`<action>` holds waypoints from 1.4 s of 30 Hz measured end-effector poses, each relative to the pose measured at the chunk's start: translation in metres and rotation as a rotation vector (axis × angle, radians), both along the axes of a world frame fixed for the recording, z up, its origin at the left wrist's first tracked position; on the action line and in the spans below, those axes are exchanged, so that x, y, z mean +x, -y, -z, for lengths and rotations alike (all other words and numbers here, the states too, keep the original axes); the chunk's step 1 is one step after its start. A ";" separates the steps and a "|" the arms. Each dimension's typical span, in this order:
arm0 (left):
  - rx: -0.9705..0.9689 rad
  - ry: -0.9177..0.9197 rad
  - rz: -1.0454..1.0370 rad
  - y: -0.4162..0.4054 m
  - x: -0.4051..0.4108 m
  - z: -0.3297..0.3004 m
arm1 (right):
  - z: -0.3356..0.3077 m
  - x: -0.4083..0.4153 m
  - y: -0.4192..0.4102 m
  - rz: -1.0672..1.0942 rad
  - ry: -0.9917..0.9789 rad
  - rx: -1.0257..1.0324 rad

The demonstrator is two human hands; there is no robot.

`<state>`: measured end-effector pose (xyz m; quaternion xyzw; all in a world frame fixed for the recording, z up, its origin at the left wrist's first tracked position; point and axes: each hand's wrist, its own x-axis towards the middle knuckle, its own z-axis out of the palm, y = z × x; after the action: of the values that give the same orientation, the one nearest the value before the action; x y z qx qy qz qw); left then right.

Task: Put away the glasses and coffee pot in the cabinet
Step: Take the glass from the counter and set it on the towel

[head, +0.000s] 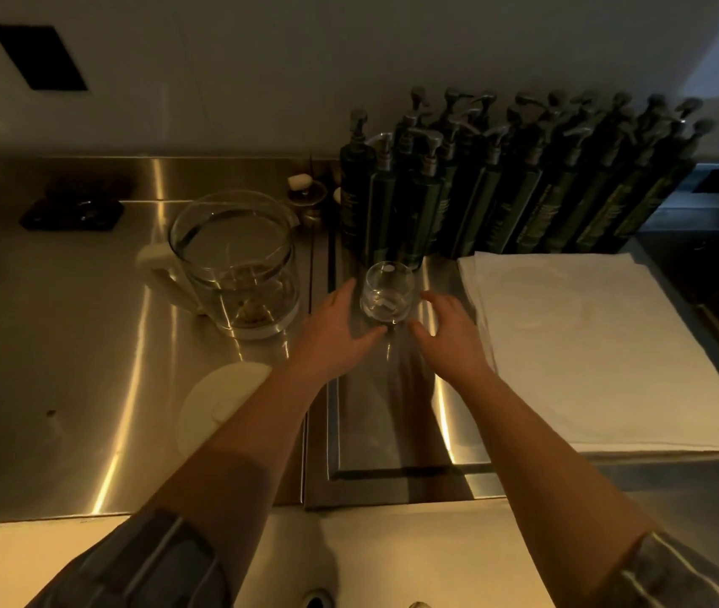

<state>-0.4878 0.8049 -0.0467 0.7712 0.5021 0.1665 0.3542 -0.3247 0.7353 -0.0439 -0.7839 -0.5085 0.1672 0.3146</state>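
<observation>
Clear glass (388,291) at centre frame stands upright between open left hand (340,329) and right hand (447,326), apparently neither gripping; close both evenly low on its wall.

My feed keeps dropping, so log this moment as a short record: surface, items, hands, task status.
surface: steel counter
glass: upright, between both hands
coffee pot: left of glass, untouched
left hand: open beside glass, no grip
right hand: open beside glass, no grip
other: pump bottles behind, white cloth at right
status: nothing put away yet
</observation>
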 end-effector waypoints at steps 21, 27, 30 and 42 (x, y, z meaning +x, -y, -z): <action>-0.152 0.304 -0.109 -0.049 0.050 0.057 | 0.038 0.018 -0.068 -0.053 -0.370 0.005; -0.089 0.383 -0.120 -0.036 0.044 0.055 | 0.028 0.012 -0.052 -0.069 -0.411 0.098; -0.093 0.423 -0.107 -0.027 0.039 0.045 | 0.016 0.007 -0.039 -0.064 -0.450 0.127; 0.036 0.471 0.126 0.024 0.038 -0.001 | -0.024 0.008 0.037 0.065 -0.493 0.238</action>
<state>-0.4503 0.7806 -0.0456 0.7470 0.3536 0.3284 0.4573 -0.3170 0.6983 -0.0201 -0.6931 -0.4071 0.2817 0.5239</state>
